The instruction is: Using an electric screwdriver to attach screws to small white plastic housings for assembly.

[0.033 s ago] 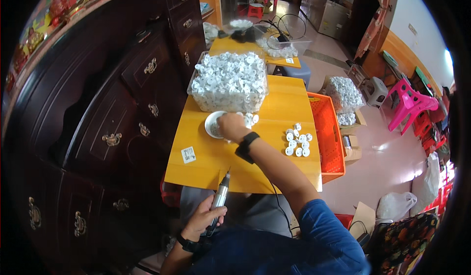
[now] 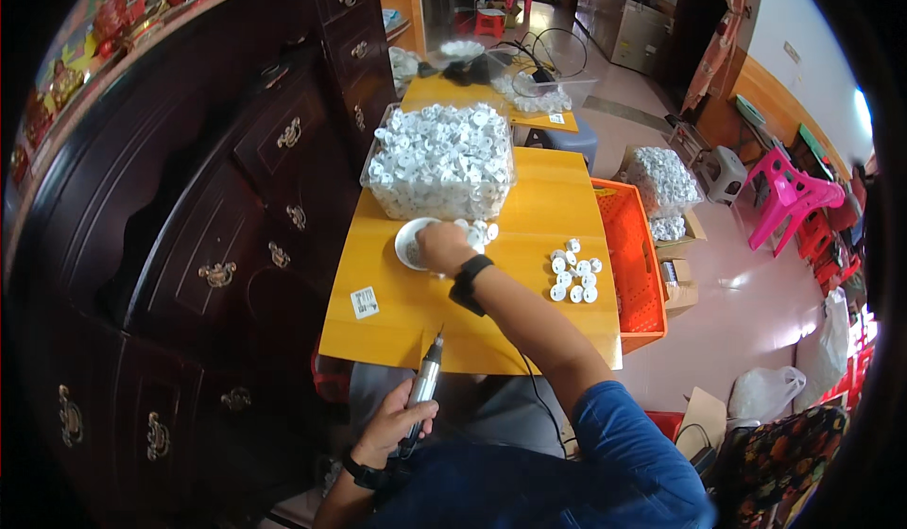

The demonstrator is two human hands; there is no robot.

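My left hand (image 2: 402,418) is wrapped round a silver and black electric screwdriver (image 2: 425,381), its thin bit pointing up and away over the table's near edge. At the right rim of a small white bowl (image 2: 408,256) is my right hand (image 2: 442,247), curled with its fingers bent down. Its fingertips are hidden, so I cannot make out what they pinch. Small greyish pieces lie in the bowl, too small to name. Just right of this hand sits a little cluster of round white plastic parts (image 2: 483,232). A second group of such parts (image 2: 574,272) lies at the table's right side.
A clear plastic tub (image 2: 439,196) heaped with white parts stands behind the bowl on the yellow table (image 2: 378,340). An orange crate (image 2: 638,274) adjoins the table's right edge. A dark cabinet (image 2: 189,208) rises on the left. A black cable (image 2: 537,392) hangs near my right arm.
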